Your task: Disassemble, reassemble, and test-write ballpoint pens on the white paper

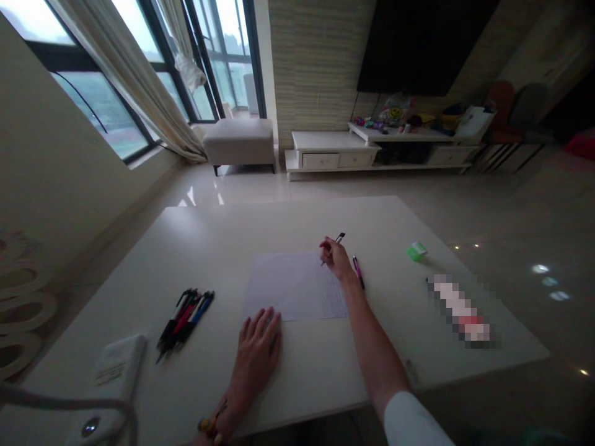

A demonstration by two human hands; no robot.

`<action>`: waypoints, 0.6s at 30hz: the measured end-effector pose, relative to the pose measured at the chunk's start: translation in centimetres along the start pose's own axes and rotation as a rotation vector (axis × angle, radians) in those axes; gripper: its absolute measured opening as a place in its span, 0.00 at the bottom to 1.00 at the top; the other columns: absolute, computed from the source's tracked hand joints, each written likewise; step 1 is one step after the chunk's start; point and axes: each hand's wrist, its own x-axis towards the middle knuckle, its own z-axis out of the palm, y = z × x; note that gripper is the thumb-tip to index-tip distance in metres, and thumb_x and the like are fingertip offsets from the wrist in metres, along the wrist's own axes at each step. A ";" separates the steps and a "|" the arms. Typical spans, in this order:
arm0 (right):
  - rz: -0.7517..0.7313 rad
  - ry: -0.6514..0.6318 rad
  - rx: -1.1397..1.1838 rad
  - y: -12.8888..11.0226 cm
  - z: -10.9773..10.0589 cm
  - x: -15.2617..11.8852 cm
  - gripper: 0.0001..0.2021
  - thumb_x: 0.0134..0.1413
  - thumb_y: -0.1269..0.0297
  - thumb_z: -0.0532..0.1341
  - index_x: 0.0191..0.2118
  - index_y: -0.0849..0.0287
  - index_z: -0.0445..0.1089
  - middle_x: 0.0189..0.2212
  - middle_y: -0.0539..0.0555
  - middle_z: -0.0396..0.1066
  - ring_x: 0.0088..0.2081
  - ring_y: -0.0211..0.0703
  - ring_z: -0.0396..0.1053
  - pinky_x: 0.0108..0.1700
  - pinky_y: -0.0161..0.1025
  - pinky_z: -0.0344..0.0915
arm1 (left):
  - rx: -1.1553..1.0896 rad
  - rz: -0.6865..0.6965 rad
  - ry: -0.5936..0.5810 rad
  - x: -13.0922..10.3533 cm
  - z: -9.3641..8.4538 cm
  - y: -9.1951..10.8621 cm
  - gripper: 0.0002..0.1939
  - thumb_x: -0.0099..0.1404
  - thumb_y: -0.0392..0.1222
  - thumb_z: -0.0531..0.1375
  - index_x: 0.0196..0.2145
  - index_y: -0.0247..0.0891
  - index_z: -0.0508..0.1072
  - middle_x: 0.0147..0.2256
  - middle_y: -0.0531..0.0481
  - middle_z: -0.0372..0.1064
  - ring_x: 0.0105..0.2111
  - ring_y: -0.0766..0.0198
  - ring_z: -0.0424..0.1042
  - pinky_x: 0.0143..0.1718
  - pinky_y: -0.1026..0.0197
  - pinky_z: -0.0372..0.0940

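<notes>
You sit at a wide white table (325,371) in a pale-floored living room, a dark television (418,43) on the far wall above a low white cabinet (334,155) and a padded stool (239,142) by the windows. A sheet of paper (288,285) lies near the table's middle, faint lines of writing down its right side, too small to read. Your right arm stretches straight out from a white sleeve (409,421), and your right hand (337,257) rests on the paper's upper right corner, fingers pinched narrowly around a pen (335,243) whose tip meets the sheet. Your left hand (258,350) lies flat, fingers spread and holding nothing, fingertips on the paper's lower left corner; a beaded bracelet (209,427) at its wrist is cut off by the frame's bottom edge. A bundle of pens (186,319) lies well to the left, a white pouch (116,371) nearer you. A second pen (358,272) lies just beside your right wrist. A small green eraser (416,251) sits further right.
</notes>
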 end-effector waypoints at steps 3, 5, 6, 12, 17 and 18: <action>0.009 0.037 -0.212 1.1 -0.6 0.5 0.23 0.51 0.48 0.46 0.26 0.62 0.67 0.15 0.52 0.64 0.18 0.36 0.62 0.22 0.33 0.57 | -0.013 0.001 0.010 0.1 0.0 0.0 0.23 0.64 0.43 0.49 0.56 0.45 0.59 0.57 0.47 0.57 0.58 0.55 0.53 0.57 0.44 0.50; 0.019 0.011 -0.344 1.7 -1.1 0.7 0.21 0.50 0.49 0.48 0.29 0.62 0.68 0.17 0.52 0.66 0.19 0.36 0.64 0.21 0.31 0.58 | -0.016 0.003 0.005 0.1 -0.1 0.0 0.22 0.63 0.43 0.49 0.56 0.45 0.59 0.57 0.47 0.57 0.58 0.55 0.53 0.57 0.44 0.50; 0.001 0.011 -0.397 2.0 -1.3 0.7 0.19 0.49 0.50 0.50 0.29 0.62 0.67 0.17 0.51 0.66 0.19 0.35 0.63 0.20 0.30 0.58 | -0.014 0.002 0.002 0.1 -0.1 0.0 0.22 0.63 0.43 0.49 0.56 0.45 0.59 0.57 0.47 0.57 0.58 0.55 0.53 0.57 0.44 0.50; -0.123 0.061 -0.606 4.2 -2.1 1.0 0.13 0.48 0.56 0.51 0.25 0.59 0.64 0.15 0.46 0.59 0.17 0.32 0.57 0.19 0.29 0.54 | -0.005 0.001 -0.004 0.1 -0.1 0.0 0.22 0.64 0.42 0.49 0.56 0.44 0.59 0.57 0.47 0.56 0.58 0.55 0.53 0.57 0.44 0.49; -0.332 0.188 -0.846 5.2 -2.3 1.3 0.08 0.45 0.65 0.50 0.24 0.59 0.64 0.16 0.47 0.60 0.20 0.34 0.58 0.22 0.31 0.53 | 0.000 0.002 -0.002 0.1 -0.1 0.1 0.22 0.64 0.42 0.49 0.56 0.44 0.59 0.57 0.47 0.56 0.58 0.55 0.53 0.57 0.44 0.50; -0.327 0.198 -0.887 5.2 -2.3 1.4 0.08 0.44 0.67 0.50 0.22 0.59 0.64 0.16 0.48 0.60 0.20 0.35 0.58 0.23 0.31 0.52 | 0.001 0.002 -0.001 0.1 -0.2 0.1 0.22 0.64 0.42 0.49 0.56 0.44 0.59 0.57 0.46 0.57 0.58 0.55 0.53 0.57 0.43 0.50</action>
